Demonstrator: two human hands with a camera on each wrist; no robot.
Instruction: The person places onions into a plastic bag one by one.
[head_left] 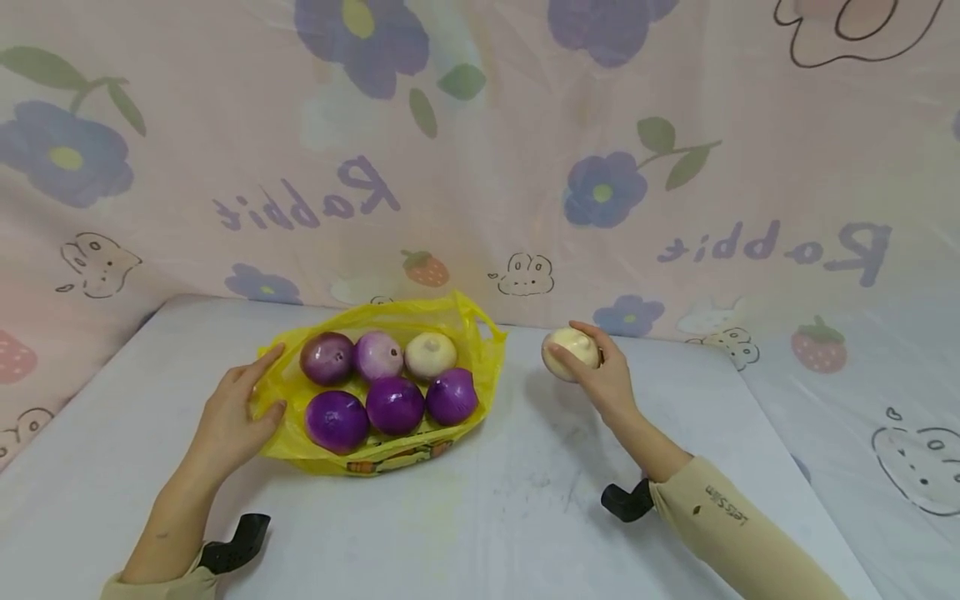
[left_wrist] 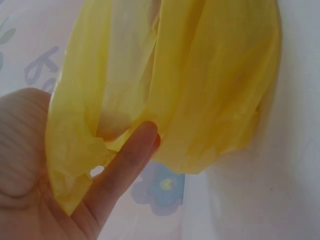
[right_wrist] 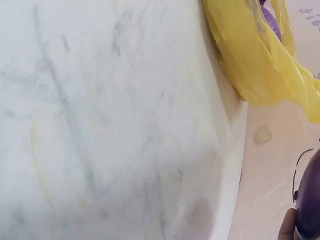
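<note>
My right hand (head_left: 611, 379) holds an onion (head_left: 570, 353), pale cream on top, just above the table right of the bag. The right wrist view shows that onion's dark purple side (right_wrist: 310, 200) at its edge, with a fingertip against it. A yellow plastic bag (head_left: 491, 367) lies spread with its mouth facing up. Several onions sit in it in two rows: a pale one (head_left: 431, 356) at back right, the others purple, such as the front left one (head_left: 337, 422). My left hand (head_left: 236, 417) grips the bag's left edge, its film (left_wrist: 75, 140) passing between thumb and palm.
A white table (head_left: 465, 533) with faint smudges bears the bag. Behind it hangs a pink cloth (head_left: 480, 183) printed with flowers and rabbits. Black wrist mounts (head_left: 236, 543) stick out from both forearms.
</note>
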